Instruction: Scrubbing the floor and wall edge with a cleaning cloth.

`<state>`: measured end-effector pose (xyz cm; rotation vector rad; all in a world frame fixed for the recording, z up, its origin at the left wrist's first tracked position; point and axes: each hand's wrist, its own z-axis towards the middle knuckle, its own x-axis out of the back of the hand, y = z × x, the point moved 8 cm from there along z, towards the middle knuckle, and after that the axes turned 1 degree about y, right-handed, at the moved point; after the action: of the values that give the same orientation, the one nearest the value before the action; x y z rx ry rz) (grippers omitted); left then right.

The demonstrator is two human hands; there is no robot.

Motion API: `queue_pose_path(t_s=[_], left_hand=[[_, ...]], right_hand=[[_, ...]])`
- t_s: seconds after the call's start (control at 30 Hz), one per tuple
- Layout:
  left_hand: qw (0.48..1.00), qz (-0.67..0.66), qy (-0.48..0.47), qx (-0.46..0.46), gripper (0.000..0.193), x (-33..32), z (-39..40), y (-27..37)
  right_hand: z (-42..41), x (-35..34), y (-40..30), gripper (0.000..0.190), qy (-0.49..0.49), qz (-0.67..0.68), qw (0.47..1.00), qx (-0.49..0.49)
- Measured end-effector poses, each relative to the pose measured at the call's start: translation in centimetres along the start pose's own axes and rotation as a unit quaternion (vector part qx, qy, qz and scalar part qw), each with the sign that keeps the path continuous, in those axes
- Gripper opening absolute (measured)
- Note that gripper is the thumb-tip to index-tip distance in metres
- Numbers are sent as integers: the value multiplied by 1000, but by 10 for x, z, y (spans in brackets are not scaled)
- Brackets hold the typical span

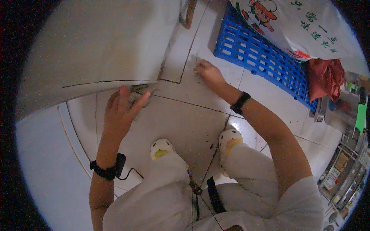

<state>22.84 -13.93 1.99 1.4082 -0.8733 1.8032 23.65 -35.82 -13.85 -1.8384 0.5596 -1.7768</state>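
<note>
My left hand (120, 111) is at the bottom edge of a large pale panel (101, 49), its thumb and forefinger spread apart. Some of its fingertips are hidden or blurred there, and I cannot tell whether they touch the panel. Between thumb and finger shows a dark, blurred patch (140, 88) at the panel's foot. My right hand (211, 72) is low over the tiled floor (185, 115), right of the panel, with its fingers curled in. Whether anything small lies in those fingers is not visible. Both wrists wear black bands.
A blue plastic crate (254, 53) stands right of my right hand. A white printed plastic bag (292, 26) and a red plastic bag (326, 78) lie against it. A metal rack (341, 173) with small goods is at far right. My feet, in white shoes (163, 147), are below.
</note>
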Motion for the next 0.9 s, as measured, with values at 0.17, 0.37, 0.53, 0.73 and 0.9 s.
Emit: queue_pose_path(t_s=[0.17,0.37,0.53,0.73,0.9], left_hand=[[1000,7,-15,-10,55,-2,4,4],[1000,15,5,-23,56,-3,2,9],[1000,25,4,-5,54,-2,12,7],[997,72,-24,7,55,-6,17,4],[997,58,-30,37,56,-7,19,3]], right_hand=[[50,10,-15,17,26,-108,992,59],[-2,-6,4,18,-181,-153,971,41],[-66,18,5,18,-92,-154,966,186],[12,-9,12,16,-79,5,996,-39],[35,4,-10,14,-1,-77,996,44]])
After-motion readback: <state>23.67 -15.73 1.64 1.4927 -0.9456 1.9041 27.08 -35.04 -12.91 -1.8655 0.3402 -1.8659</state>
